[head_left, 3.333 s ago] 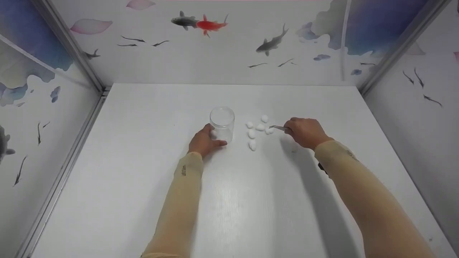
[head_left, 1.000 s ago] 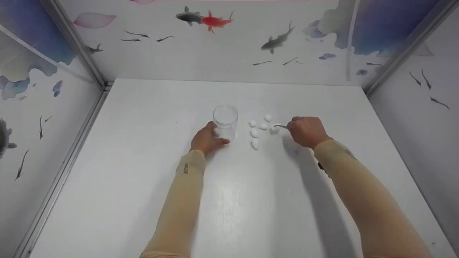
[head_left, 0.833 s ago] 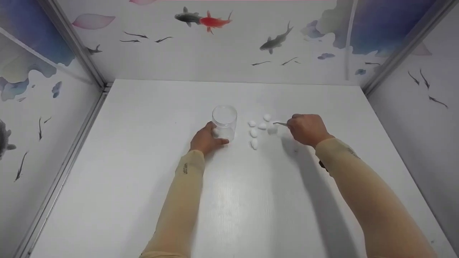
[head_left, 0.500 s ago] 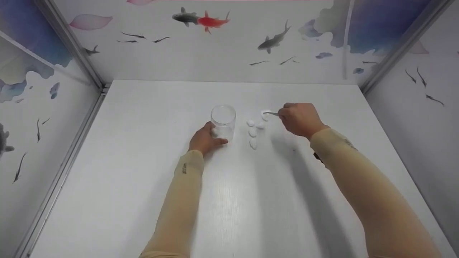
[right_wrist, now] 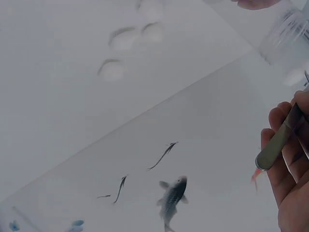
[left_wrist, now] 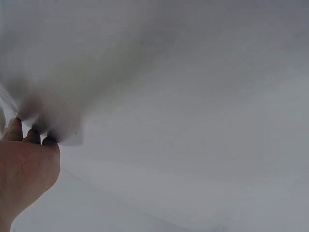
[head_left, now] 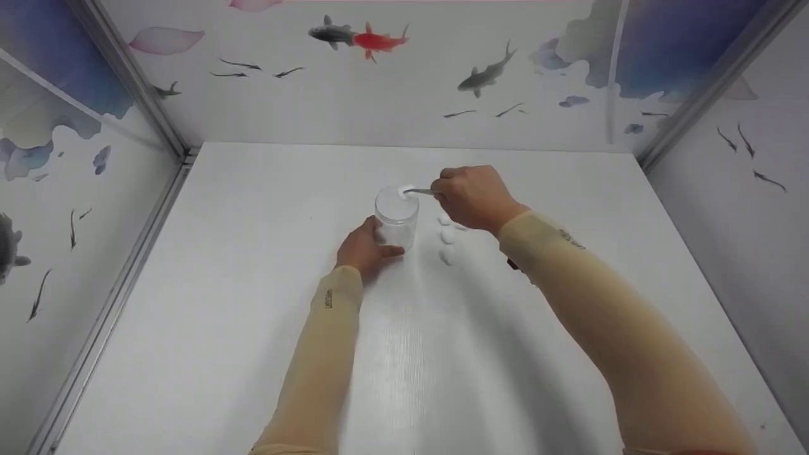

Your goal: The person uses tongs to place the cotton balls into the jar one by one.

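In the head view my left hand (head_left: 363, 249) grips the lower side of a clear, lidless jar (head_left: 398, 221) standing on the table. My right hand (head_left: 474, 196) pinches metal tweezers (head_left: 420, 191), whose tips reach the jar's far right rim. At those tips is a white cotton ball (head_left: 405, 192), over the jar's mouth. The right wrist view shows the tweezers (right_wrist: 275, 147) lying across the fingers, with the jar (right_wrist: 285, 38) above. Only part of my left hand (left_wrist: 29, 164) appears in the left wrist view, its fingertips bent at the left edge.
More cotton balls (head_left: 447, 236) lie loose on the white table (head_left: 253, 316) right of the jar, some partly hidden by my right hand. Printed fish panels wall the table at the back (head_left: 404, 107) and both sides.
My right hand has carried the tweezers left from the cotton balls to the jar's mouth, lifting a cotton ball off the table. My left hand has stayed on the jar.
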{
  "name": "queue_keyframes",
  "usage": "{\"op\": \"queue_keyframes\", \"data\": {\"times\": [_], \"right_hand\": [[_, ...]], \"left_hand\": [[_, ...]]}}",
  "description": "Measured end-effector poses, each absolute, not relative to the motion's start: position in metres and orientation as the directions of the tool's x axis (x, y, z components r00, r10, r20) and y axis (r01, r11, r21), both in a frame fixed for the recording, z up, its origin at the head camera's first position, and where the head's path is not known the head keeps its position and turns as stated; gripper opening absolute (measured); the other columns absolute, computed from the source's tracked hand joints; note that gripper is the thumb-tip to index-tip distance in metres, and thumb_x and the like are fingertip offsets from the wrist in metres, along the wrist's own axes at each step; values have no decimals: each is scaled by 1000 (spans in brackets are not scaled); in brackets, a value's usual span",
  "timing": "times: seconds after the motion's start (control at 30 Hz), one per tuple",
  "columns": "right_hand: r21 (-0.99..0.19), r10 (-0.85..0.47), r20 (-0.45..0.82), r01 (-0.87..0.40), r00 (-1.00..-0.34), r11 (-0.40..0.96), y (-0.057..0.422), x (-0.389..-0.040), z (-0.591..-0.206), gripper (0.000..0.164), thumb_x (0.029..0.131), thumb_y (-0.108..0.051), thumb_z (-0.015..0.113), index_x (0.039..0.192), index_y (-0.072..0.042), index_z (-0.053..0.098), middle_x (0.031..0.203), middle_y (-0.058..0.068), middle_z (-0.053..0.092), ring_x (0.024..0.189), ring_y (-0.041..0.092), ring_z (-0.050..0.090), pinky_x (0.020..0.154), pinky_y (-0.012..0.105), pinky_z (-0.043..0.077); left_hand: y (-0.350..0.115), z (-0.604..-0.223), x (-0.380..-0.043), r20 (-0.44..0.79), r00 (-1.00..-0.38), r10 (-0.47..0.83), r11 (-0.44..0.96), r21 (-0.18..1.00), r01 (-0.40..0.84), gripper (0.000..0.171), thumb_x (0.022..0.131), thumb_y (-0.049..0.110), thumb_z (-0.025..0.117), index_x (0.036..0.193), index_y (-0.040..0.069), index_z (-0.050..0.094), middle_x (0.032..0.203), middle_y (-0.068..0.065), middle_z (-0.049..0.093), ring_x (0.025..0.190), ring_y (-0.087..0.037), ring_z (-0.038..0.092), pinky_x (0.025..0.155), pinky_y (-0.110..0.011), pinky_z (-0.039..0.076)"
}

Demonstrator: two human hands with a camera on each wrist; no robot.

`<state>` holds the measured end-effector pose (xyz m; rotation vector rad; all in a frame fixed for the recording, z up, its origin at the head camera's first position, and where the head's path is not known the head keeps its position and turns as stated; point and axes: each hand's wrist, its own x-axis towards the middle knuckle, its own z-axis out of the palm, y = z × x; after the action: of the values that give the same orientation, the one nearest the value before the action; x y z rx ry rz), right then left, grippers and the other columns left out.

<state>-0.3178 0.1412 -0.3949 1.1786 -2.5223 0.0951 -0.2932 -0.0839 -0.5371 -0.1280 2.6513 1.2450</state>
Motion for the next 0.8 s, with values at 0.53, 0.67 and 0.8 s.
{"op": "queue_keyframes", "data": {"times": [0.53,0.67,0.8], "right_hand": [[75,-748,245,-757,-617,649,134,-319,-413,12,92,-8,66,95,-8,77,80,5,70,63,20,64,57,37,58],[64,-739,228,-748,-634,661,141,-319,-410,12,93,-8,66,98,-8,77,83,5,70,67,20,65,61,35,59],[57,-721,253,-734,-645,677,157,-322,-408,11,93,-8,67,98,-7,77,82,5,69,66,21,65,58,37,58]], "left_hand": [[-82,-540,-297,-212,-977,10,642,750,-156,93,76,46,85,151,17,41,147,-4,51,138,-24,42,116,-41,31],[-84,-540,-298,-220,-975,13,645,747,-160,95,76,46,85,152,15,39,147,-6,50,138,-25,42,116,-42,31],[-86,-538,-297,-220,-975,17,660,736,-154,97,75,47,86,153,15,37,150,-6,47,140,-25,40,117,-41,30]]}}
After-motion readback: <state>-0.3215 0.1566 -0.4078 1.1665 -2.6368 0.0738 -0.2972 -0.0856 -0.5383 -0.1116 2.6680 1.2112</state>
